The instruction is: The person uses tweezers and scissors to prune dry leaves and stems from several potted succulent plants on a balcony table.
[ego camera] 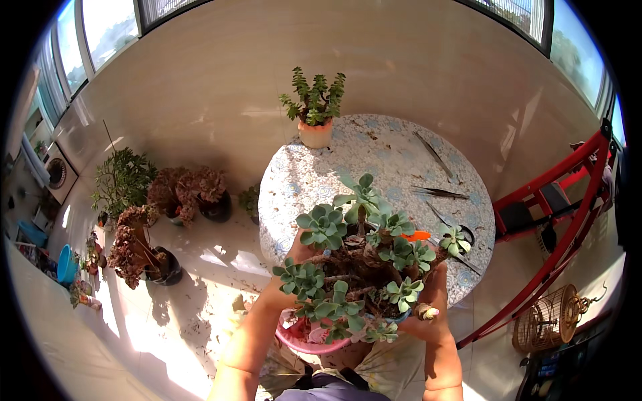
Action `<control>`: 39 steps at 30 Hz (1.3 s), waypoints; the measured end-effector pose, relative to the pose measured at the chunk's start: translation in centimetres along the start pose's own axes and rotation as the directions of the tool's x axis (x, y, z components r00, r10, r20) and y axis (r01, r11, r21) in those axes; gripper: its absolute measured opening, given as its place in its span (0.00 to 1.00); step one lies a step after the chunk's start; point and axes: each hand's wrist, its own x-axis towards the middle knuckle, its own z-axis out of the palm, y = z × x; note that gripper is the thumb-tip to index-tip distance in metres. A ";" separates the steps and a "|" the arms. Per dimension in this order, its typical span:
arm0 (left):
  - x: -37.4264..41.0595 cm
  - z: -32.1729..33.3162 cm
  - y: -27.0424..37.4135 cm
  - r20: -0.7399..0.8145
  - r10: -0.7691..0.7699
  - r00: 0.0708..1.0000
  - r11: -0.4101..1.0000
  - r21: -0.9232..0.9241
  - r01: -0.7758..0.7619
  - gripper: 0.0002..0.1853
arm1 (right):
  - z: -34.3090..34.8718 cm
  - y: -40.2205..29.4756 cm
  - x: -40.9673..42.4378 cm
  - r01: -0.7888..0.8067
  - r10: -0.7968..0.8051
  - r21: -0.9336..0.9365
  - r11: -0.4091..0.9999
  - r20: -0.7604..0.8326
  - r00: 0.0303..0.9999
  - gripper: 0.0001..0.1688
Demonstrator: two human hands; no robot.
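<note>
Between my hands is a potted succulent with woody stems and several grey-green rosettes. Its pot shows only as a bit of blue rim under the leaves. My left hand grips the plant's left side, its fingers mostly hidden by rosettes. On the other side my right hand supports the pot, beside a cut stem end. Below the plant, a pink plastic basin sits near my knees, with plant debris inside.
A round table with a floral cloth carries a potted succulent, tweezers, a long metal tool, scissors and an orange-handled tool. Potted plants stand left; a red metal frame and a birdcage, right.
</note>
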 end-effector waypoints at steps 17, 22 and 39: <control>1.3 3.3 4.4 0.018 0.047 0.999 0.981 -0.187 -0.043 0.48 | -0.5 -0.9 0.4 -0.106 0.106 -0.015 0.994 0.004 0.994 0.72; 1.2 4.4 5.9 -0.118 0.025 0.993 0.999 0.045 -0.020 0.48 | -1.9 -0.9 1.1 -0.177 0.177 0.004 0.984 0.015 0.984 0.74; 1.2 7.8 4.6 -0.331 0.025 0.943 0.974 0.220 0.051 0.53 | -6.9 -2.1 5.8 -0.186 0.351 -0.461 0.867 0.303 0.886 0.79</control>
